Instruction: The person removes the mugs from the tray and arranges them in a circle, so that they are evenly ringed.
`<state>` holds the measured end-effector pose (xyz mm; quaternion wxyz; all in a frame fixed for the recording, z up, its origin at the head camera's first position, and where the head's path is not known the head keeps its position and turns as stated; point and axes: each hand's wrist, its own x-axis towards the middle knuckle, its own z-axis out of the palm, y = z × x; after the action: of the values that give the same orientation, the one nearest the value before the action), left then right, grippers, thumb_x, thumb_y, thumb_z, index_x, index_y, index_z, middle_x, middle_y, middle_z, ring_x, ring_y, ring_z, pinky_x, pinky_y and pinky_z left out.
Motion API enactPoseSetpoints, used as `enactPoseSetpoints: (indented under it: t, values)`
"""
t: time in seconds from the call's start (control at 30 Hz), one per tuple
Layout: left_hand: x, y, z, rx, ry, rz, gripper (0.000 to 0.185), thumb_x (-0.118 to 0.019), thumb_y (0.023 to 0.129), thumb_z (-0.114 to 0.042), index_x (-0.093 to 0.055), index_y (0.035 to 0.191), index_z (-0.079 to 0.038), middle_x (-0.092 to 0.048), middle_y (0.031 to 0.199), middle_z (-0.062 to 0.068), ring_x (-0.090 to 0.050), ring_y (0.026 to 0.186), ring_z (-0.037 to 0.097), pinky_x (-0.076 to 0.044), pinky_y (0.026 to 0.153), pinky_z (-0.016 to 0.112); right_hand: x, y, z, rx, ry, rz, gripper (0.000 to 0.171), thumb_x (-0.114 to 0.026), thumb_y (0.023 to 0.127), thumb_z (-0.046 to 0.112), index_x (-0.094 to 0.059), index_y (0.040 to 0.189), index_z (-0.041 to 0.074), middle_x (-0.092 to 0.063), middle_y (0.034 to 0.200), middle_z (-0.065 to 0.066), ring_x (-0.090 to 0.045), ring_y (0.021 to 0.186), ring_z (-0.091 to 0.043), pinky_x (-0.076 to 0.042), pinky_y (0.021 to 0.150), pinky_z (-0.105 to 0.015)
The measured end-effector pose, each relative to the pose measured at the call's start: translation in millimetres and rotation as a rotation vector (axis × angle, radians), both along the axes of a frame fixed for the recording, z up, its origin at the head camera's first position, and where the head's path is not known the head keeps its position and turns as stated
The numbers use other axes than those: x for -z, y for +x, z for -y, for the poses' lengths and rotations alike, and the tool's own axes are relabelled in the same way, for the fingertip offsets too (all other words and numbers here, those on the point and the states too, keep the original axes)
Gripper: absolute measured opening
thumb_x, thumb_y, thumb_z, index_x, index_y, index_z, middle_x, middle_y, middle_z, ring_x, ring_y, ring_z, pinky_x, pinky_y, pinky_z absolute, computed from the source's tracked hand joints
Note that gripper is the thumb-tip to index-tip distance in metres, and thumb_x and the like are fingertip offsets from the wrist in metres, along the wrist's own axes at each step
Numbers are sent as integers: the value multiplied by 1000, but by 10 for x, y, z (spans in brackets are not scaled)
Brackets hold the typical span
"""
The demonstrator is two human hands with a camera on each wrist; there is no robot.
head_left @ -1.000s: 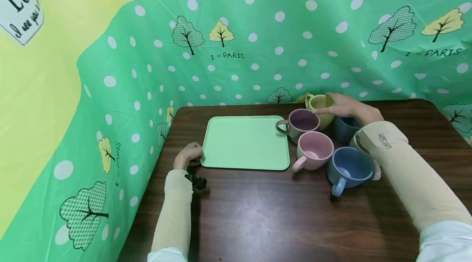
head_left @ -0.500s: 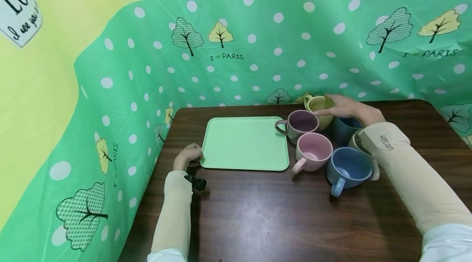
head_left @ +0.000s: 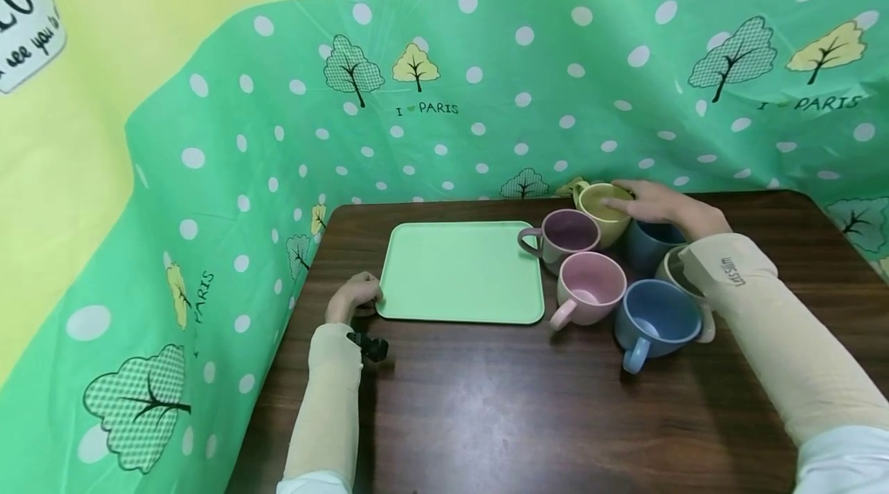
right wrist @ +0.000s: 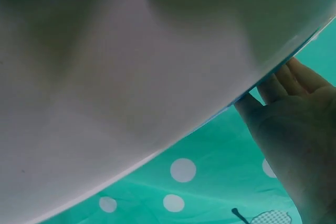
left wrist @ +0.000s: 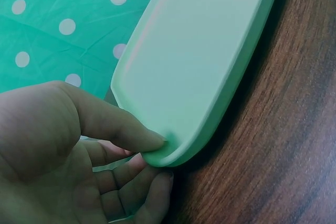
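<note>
My left hand [head_left: 354, 297] pinches the near left corner of a pale green tray [head_left: 458, 270]. In the left wrist view the thumb [left wrist: 144, 137] lies on the tray's top, with the other fingers curled below the corner. At the back of the table my right hand [head_left: 663, 204] grips the rim of a yellow mug [head_left: 606, 224], thumb inside the mug. A purple mug [head_left: 561, 251] stands left of it, its handle overlapping the tray's right edge. In the right wrist view a blurred pale curved surface [right wrist: 115, 98] covers much of the picture, the fingers partly behind its edge.
A pink mug [head_left: 589, 301], a light blue mug [head_left: 653, 328] and a dark blue mug [head_left: 646, 247] crowd the table's right side. Under the right sleeve a cream mug [head_left: 707, 328] is partly hidden. A green dotted curtain [head_left: 479, 93] hangs behind the wooden table [head_left: 472, 401].
My right thumb has moved from over the yellow mug's front rim, beside the purple mug, to inside the yellow mug. The left hand and the tray stay in place.
</note>
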<state>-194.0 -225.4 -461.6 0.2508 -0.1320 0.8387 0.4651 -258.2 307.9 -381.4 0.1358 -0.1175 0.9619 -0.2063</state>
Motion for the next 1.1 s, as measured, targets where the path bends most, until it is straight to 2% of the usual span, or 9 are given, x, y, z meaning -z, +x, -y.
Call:
enactPoseSetpoints:
  t: [0.3, 0.53, 0.67, 0.83, 0.97, 1.1]
  values:
    - [2, -10, 8, 0, 5, 7, 27, -45, 80, 1, -26, 71, -15, -26, 65, 2, -25, 60, 20, -34, 63, 37, 32, -42, -49, 10, 12, 5, 81, -39, 97, 53, -24, 145, -11, -27, 144, -38, -24, 131, -55, -23, 106, -65]
    - [-19, 12, 0, -12, 10, 12, 22, -46, 83, 1, -30, 77, -13, -32, 75, 6, -29, 65, 21, -34, 66, 38, 36, -43, -62, 32, 5, 19, 80, -37, 98, 54, -25, 145, -10, -28, 144, -38, -25, 131, -56, -23, 105, -66]
    - [-12, 6, 1, -12, 2, 2, 22, -46, 83, 0, -30, 76, -13, -32, 74, 6, -30, 63, 21, -36, 64, 36, 28, -37, -80, 34, 2, 14, 79, -34, 98, 53, -27, 144, -10, -29, 143, -38, -25, 130, -56, -22, 105, -66]
    - [2, 4, -2, -5, -10, -13, 19, -49, 84, 0, -33, 78, -11, -36, 80, 7, -36, 68, 22, -39, 65, 35, 20, -19, -101, 26, 1, -1, 73, -34, 100, 49, -29, 144, -9, -29, 143, -38, -25, 130, -56, -21, 106, -66]
    - [-8, 4, -6, -4, -22, -19, 15, -51, 84, -1, -37, 87, -8, -41, 91, 9, -43, 76, 22, -44, 69, 35, 11, -6, -97, 10, 4, -30, 68, -34, 101, 44, -31, 143, -9, -30, 142, -38, -26, 130, -56, -21, 106, -65]
    - [-23, 8, -14, -5, -31, -20, 15, -52, 83, -1, -39, 88, -8, -42, 92, 9, -45, 76, 22, -46, 69, 33, 11, -1, -95, 3, 0, -45, 67, -35, 102, 43, -31, 142, -10, -31, 142, -38, -27, 129, -56, -22, 106, -65]
